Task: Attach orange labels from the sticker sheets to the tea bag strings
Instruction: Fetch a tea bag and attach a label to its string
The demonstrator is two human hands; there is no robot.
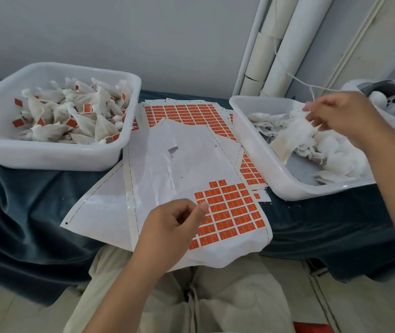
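A sticker sheet [232, 207] with rows of orange labels lies at the near edge of the table. My left hand [175, 222] hovers over its left part, fingers loosely curled, holding nothing that I can see. In the white tub on the right [259, 155] lies a heap of unlabelled tea bags [312, 143]. My right hand [340, 116] reaches into that tub and pinches a tea bag's string or top at the heap. The white tub on the left [54, 155] holds several tea bags with orange labels [71, 114].
More sticker sheets [187, 114] lie between the two tubs, partly covered by used white backing paper [167, 152]. A dark blue cloth [23, 195] covers the table. White pipes [278, 44] stand at the wall behind. My lap is below the table edge.
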